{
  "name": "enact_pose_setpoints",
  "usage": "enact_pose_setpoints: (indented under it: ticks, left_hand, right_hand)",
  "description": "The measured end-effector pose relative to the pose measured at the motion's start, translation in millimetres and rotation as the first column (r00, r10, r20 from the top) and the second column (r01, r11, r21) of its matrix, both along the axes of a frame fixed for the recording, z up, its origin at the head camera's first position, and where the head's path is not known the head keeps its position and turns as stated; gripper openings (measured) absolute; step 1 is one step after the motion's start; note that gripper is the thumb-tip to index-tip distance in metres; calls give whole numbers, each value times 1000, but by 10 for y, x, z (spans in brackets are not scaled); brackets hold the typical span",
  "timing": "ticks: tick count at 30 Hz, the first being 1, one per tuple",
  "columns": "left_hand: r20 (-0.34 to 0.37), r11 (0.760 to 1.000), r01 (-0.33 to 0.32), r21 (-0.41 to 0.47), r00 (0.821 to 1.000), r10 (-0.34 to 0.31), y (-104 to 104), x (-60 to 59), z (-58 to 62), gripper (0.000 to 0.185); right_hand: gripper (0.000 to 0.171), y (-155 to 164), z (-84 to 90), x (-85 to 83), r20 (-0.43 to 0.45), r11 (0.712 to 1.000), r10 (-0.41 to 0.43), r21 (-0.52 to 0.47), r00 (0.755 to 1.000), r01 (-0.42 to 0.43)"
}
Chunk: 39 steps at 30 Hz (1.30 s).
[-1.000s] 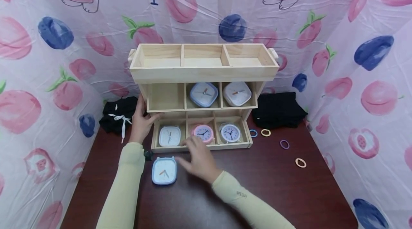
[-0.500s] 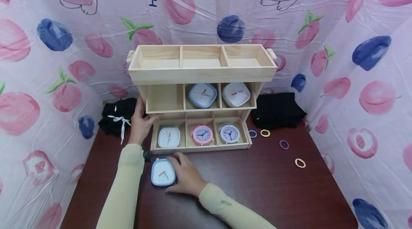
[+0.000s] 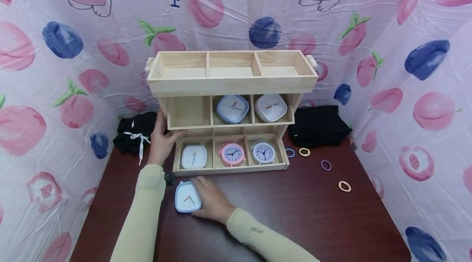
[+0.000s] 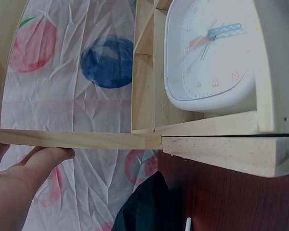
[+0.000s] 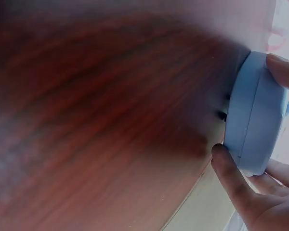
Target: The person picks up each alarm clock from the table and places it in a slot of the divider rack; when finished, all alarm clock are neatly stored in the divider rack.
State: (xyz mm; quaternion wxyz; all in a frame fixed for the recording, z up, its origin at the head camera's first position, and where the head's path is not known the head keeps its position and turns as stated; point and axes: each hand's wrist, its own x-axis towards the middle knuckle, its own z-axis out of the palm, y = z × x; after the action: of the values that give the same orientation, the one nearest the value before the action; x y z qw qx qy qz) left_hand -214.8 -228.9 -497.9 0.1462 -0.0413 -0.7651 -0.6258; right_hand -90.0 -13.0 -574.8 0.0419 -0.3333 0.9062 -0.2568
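Observation:
My right hand (image 3: pixel 213 201) grips a light blue square alarm clock (image 3: pixel 187 197) by its edges, with its white dial facing up, close over the table in front of the box. In the right wrist view, fingertips and thumb lie on opposite rims of the blue clock (image 5: pixel 253 113). My left hand (image 3: pixel 161 141) touches the left side of a tiered wooden box (image 3: pixel 232 86); its fingertips are partly hidden behind a wooden side strip (image 4: pixel 86 138). The bottom tier holds a white square clock (image 3: pixel 194 156), a pink round clock (image 3: pixel 232 154) and a white round clock (image 3: pixel 263 152).
The middle tier bears a blue clock (image 3: pixel 232 109) and a white clock (image 3: pixel 271 107). Black cloth bundles, one tied with white string (image 3: pixel 135 133), one folded (image 3: pixel 318 126), flank the box. Several hair ties, including a purple one (image 3: pixel 326 165), lie on the table at right.
My right hand has moved from in front of the bottom tier down and left to the light blue clock and taken hold of it. My left hand stays at the box's side.

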Motion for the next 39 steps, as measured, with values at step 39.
enact_pose_setpoints:
  ticks: [39]
  left_hand:
    - [53, 998, -39, -53, 998, 42, 52, 26, 86, 108]
  right_hand:
    - [59, -176, 1556, -1440, -535, 925, -367, -300, 761, 235]
